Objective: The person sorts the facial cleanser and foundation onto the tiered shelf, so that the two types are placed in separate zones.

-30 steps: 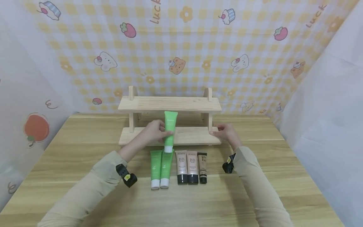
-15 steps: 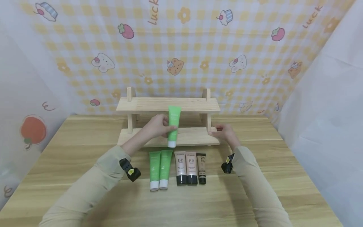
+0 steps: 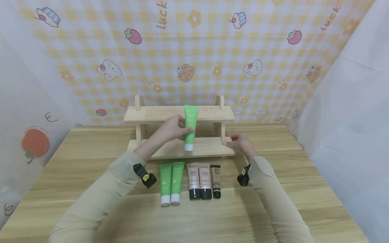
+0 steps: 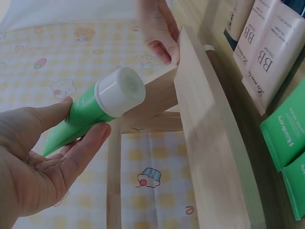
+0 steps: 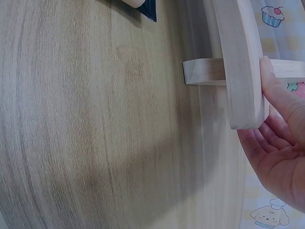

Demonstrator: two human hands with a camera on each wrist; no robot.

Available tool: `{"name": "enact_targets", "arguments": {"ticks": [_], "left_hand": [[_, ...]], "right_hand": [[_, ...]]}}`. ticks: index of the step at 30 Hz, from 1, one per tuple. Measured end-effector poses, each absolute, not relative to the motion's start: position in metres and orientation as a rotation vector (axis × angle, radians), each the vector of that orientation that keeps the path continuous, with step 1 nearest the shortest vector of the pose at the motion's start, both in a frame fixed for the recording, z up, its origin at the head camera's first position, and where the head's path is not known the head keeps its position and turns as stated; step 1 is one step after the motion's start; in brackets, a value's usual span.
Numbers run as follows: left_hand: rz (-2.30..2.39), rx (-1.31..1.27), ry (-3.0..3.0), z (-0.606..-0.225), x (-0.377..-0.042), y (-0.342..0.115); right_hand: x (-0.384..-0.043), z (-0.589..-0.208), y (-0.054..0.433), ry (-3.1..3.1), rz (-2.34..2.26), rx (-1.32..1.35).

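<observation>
My left hand pinches a green squeeze tube between thumb and fingers, its white cap pointing down. In the head view the tube overlaps the upper board of a two-tier wooden shelf. My right hand grips the right end of the lower board, thumb on top and fingers curled beneath, as the right wrist view shows. In front of the shelf lie two more green tubes, two pink BB cream tubes and a slim brown tube.
The wooden table spreads out around the shelf. Behind it hangs a yellow checked cloth with cartoon prints. White sheets close off both sides. Black wrist cameras are strapped over the sleeves.
My left hand has carried the green tube upward and a little to the right, from the lower board's height to the upper board's. The right hand keeps its grip on the shelf end.
</observation>
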State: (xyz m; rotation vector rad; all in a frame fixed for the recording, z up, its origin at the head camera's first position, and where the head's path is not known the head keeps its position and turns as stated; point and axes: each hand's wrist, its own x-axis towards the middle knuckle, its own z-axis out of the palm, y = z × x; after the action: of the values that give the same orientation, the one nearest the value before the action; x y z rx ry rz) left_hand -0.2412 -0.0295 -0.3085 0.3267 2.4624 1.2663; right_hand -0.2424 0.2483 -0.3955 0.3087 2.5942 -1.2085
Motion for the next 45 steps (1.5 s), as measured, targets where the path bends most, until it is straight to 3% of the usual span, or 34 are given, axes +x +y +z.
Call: {"name": "enact_targets", "arguments": {"ticks": [45], "left_hand": [[1.476,0.297,2.467,-0.268,-0.276,-0.010]], "right_hand": [[-0.240,-0.398,0.247,2.635,-1.211,0.311]]}}
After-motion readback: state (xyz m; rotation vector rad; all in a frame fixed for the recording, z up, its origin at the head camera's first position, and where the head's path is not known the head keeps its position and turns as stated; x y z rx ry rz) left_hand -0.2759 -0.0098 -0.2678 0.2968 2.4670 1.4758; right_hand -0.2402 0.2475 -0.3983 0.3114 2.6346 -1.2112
